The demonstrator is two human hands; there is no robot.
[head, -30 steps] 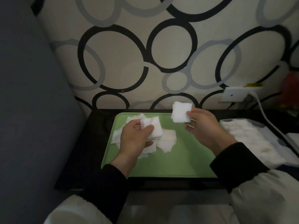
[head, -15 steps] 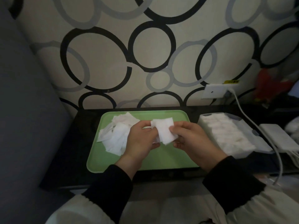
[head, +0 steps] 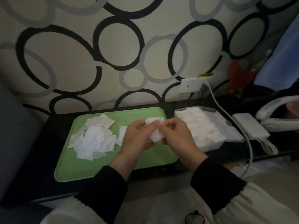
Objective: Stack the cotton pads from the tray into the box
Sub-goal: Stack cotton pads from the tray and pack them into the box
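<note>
Wall papered with black and grey rings; below it a dark counter [head: 53, 123] runs left to right. A green tray [head: 72, 168] sits left of centre, its far edge close to the wall and its near edge close to the counter's near edge. Loose cotton pads [head: 92, 139] lie heaped on the tray's left half, overlapping at odd angles. A single pad [head: 122, 133] lies flat just right of the heap, partly hidden by the left hand [head: 137, 139]. The tray's near strip and near right corner are bare green. The left hand and right hand [head: 178, 138] meet above the tray's right half. The fingers [head: 163, 125] and thumbs of both hands are curled onto a small bundle [head: 156, 135] of pads, pinching it clear of the tray floor. How many pads are in the bundle cannot be told. The box [head: 213, 145] stands just right of the tray, with a narrow strip of counter between the two rims. It is open on top and filled close to its rim with a packed row [head: 202, 125] of pads. A white cable [head: 226, 113] from the wall socket [head: 191, 85] runs along the box's right side, between the box and a white adapter [head: 249, 125], then drops past the counter's near edge. A dark strip of counter lies left of the tray.
</note>
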